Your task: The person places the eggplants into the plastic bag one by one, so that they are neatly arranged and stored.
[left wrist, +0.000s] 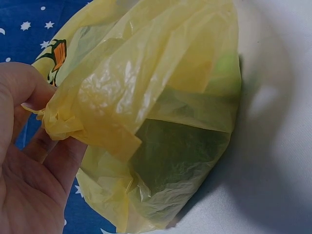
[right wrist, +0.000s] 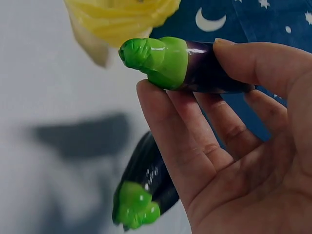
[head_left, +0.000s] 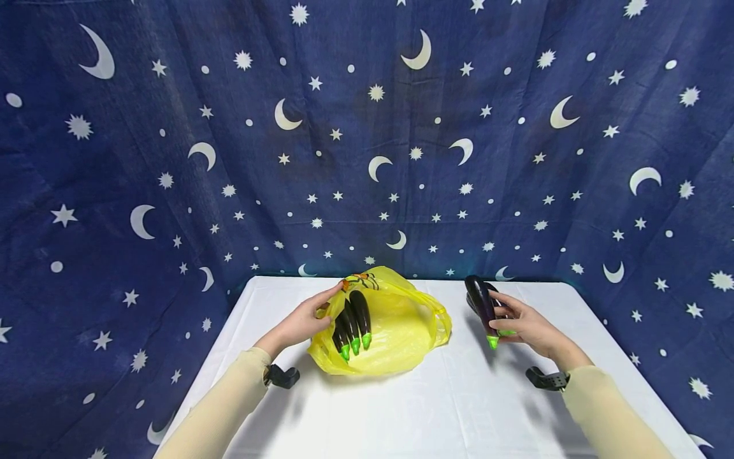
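Note:
A yellow plastic bag (head_left: 395,331) lies on the table with its mouth toward me, three dark eggplants (head_left: 360,315) with green stem ends visible inside. At its left side, my left hand (head_left: 306,320) pinches the bag's rim between thumb and fingers; the left wrist view shows the gathered plastic (left wrist: 63,117). Over on the right, my right hand (head_left: 530,328) holds another eggplant (head_left: 480,306) above the table, its green end toward me. In the right wrist view, thumb and fingertips grip that eggplant near its stem, while one more eggplant (right wrist: 146,190) lies below on the table, partly hidden by the hand.
A white cloth covers the table (head_left: 401,414). Behind it and at the sides hangs a dark blue curtain (head_left: 344,159) printed with moons and stars. Each wrist carries a black strapped device (head_left: 281,376).

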A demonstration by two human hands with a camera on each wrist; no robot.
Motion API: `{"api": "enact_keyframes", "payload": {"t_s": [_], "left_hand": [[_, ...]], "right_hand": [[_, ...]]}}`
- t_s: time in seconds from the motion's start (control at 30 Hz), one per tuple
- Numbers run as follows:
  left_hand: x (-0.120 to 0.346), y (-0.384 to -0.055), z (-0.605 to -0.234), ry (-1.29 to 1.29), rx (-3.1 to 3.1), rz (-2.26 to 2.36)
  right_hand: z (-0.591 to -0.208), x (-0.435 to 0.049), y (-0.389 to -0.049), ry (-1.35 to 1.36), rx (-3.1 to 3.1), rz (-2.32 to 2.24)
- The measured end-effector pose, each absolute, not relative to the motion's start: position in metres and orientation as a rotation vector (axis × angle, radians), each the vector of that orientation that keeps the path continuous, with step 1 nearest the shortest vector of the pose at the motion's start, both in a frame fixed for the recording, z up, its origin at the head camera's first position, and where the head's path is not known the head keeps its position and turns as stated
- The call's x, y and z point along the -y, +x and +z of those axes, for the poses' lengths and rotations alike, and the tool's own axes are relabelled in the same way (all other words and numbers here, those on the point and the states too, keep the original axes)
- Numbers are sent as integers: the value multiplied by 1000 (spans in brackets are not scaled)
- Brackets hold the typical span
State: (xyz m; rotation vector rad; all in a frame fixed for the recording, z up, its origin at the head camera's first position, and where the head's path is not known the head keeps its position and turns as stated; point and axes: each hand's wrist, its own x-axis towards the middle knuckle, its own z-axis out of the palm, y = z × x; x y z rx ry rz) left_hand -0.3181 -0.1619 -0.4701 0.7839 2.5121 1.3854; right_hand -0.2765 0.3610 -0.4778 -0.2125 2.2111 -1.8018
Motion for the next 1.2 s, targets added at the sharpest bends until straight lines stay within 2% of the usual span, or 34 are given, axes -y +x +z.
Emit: {"api": "enact_keyframes", "payload": {"t_s": [1.2], "left_hand": [[164,-320,-471,809,-2525,1365]], "right_hand": [[-476,-267,-274,-495,-1983,-1683]]}}
